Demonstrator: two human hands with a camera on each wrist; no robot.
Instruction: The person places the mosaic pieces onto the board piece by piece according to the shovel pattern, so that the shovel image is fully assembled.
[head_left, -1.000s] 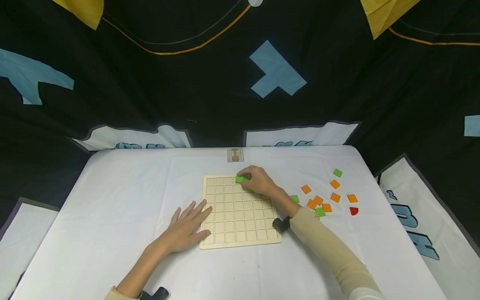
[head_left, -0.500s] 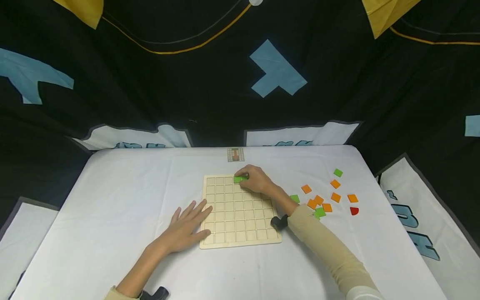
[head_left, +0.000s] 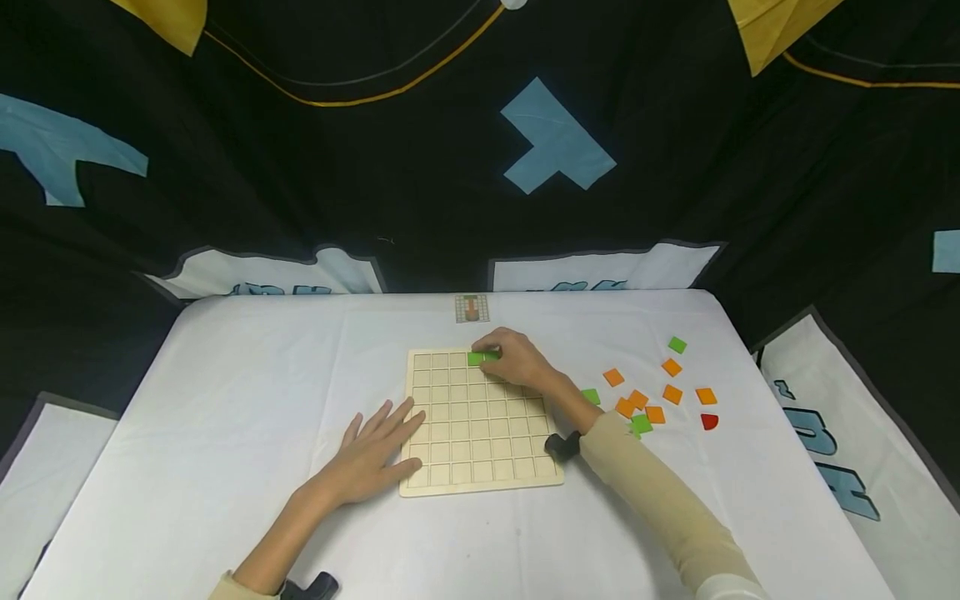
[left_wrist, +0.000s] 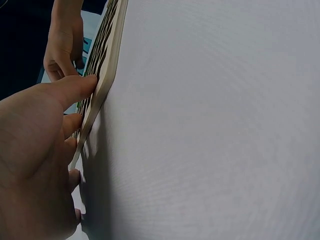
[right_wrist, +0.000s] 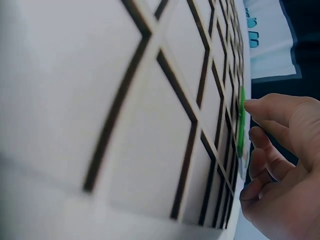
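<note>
A pale wooden board point(head_left: 480, 492) with a square grid lies flat on the white table. At its far edge, my right hand point(head_left: 517, 360) has thumb and fingertips at a green square tile point(head_left: 491, 355). Another green tile point(head_left: 475, 359) sits right beside it in the top row. In the right wrist view, the green tiles point(right_wrist: 242, 132) look flat along the grid, with a fingertip against them and the other fingers curled. My left hand point(head_left: 367, 467) is spread over the board's left edge, its fingertips resting on the rim; the left wrist view shows the thumb point(left_wrist: 82, 87) on that edge.
Loose orange tiles point(head_left: 672, 394), green tiles point(head_left: 677, 344) and a red rounded piece point(head_left: 708, 422) are scattered right of the board, some beside the right forearm. A small picture card point(head_left: 472, 308) with a grid pattern lies beyond the board. A dark curtain hangs behind the table.
The right hand has shifted slightly at the far edge, and the left green tile now sits a little further left, squared to the grid. The left hand has stayed still.
</note>
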